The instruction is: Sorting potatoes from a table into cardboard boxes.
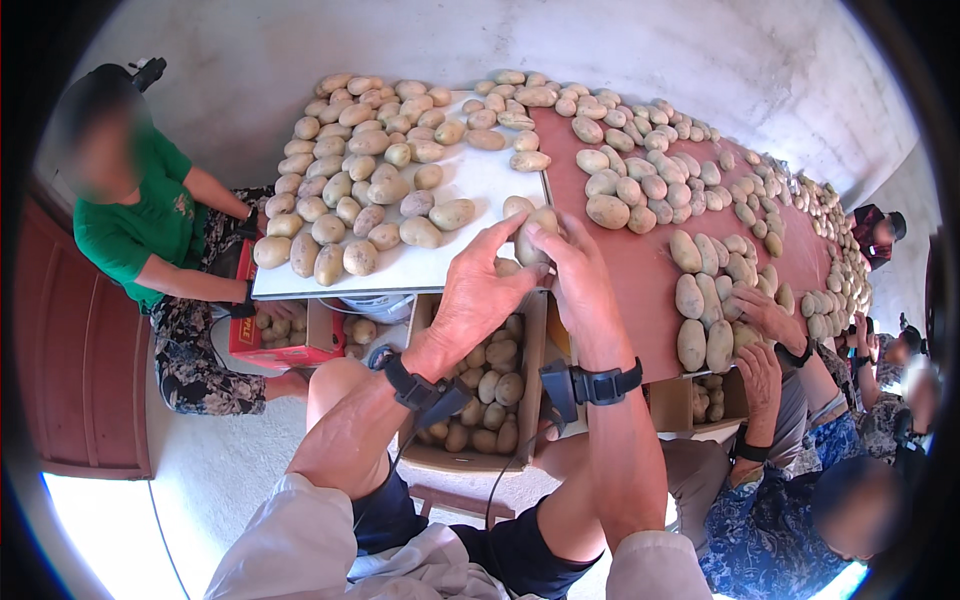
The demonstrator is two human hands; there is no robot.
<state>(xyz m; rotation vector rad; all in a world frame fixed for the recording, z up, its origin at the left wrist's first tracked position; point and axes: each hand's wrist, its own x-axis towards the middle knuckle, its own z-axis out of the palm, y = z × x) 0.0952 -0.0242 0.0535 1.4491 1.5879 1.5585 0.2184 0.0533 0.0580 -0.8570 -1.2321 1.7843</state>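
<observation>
Both of my hands are closed around one potato above the seam between the two table tops. My left hand grips it from the left side, and my right hand from the right with the thumb on top. A second potato lies just beyond my fingers, and another shows partly behind my left hand. Many pale brown potatoes spread over the white table top to the left. Below my wrists stands a cardboard box holding more potatoes, partly hidden by my forearms.
Reddish-brown table top on the right carries long rows of potatoes. A person in green reaches into a red box at left. At right, a co-worker's hands handle potatoes above another cardboard box. A pale wall stands behind.
</observation>
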